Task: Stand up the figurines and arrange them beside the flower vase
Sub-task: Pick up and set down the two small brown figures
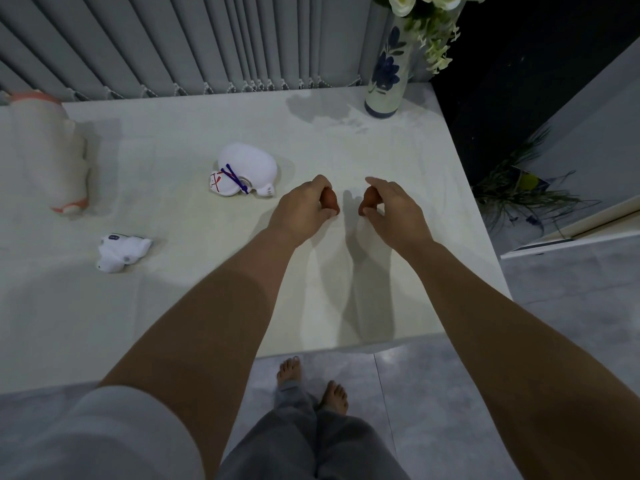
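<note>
My left hand (302,211) grips a small brown figurine (329,200) at the middle of the white table (398,161). My right hand (394,208) grips a second small brown figurine (369,199) just to its right. Both hands rest low near the tabletop. A white cat figurine with a purple cord (242,170) lies on its side to the left of my hands. A smaller white figurine (119,252) lies toppled near the left. A large white and orange figurine (48,150) lies at the far left. The blue-flowered vase (387,76) stands at the table's back right corner.
Grey vertical blinds (173,43) hang behind the table. Right of the table's edge the floor drops away, with a green plant (519,188) and a white cabinet (588,150). My bare feet (311,382) stand at the table's front edge.
</note>
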Action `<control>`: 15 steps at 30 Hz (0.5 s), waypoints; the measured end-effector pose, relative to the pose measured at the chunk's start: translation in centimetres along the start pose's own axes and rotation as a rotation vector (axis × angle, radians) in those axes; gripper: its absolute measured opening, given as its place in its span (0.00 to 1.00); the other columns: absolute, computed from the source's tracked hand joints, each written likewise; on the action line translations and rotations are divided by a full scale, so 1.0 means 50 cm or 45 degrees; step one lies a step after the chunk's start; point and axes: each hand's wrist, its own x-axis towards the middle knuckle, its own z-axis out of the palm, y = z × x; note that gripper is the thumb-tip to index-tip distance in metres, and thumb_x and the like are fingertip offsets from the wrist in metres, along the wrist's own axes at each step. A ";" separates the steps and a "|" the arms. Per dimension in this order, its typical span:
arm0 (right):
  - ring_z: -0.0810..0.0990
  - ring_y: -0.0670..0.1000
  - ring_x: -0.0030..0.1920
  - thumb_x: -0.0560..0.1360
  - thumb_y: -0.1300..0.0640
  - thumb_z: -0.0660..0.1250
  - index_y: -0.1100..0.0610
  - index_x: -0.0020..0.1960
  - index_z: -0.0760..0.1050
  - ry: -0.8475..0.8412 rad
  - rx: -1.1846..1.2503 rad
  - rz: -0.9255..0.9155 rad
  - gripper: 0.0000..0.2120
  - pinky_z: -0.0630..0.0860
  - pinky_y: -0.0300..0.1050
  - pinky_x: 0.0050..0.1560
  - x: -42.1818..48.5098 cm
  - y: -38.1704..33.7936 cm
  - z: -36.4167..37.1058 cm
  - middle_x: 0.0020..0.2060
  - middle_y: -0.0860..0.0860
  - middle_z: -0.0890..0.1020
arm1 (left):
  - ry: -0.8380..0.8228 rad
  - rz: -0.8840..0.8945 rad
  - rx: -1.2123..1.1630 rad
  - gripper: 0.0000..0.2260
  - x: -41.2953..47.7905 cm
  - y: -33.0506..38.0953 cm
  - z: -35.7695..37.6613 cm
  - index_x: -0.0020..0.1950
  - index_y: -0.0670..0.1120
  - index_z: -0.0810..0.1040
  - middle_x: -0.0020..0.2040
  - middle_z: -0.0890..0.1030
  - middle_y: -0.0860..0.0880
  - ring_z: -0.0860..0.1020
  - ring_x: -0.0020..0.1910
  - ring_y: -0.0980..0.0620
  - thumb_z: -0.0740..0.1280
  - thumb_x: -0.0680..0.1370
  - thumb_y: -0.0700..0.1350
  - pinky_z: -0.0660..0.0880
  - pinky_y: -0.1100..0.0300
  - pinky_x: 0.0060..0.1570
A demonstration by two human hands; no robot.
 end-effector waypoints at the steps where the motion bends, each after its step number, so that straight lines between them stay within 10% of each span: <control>1: 0.77 0.48 0.56 0.76 0.60 0.66 0.53 0.70 0.65 -0.001 0.026 0.031 0.24 0.73 0.44 0.57 0.004 -0.002 -0.003 0.51 0.47 0.80 | 0.019 0.003 -0.011 0.12 0.006 0.004 0.004 0.54 0.45 0.72 0.50 0.83 0.50 0.79 0.51 0.47 0.71 0.74 0.43 0.77 0.49 0.51; 15: 0.79 0.52 0.55 0.74 0.59 0.64 0.51 0.62 0.67 -0.006 0.040 0.150 0.17 0.76 0.50 0.55 0.016 0.006 -0.013 0.53 0.47 0.80 | -0.031 -0.032 -0.095 0.24 0.032 0.024 0.021 0.70 0.50 0.69 0.62 0.80 0.48 0.79 0.59 0.48 0.69 0.76 0.44 0.74 0.53 0.60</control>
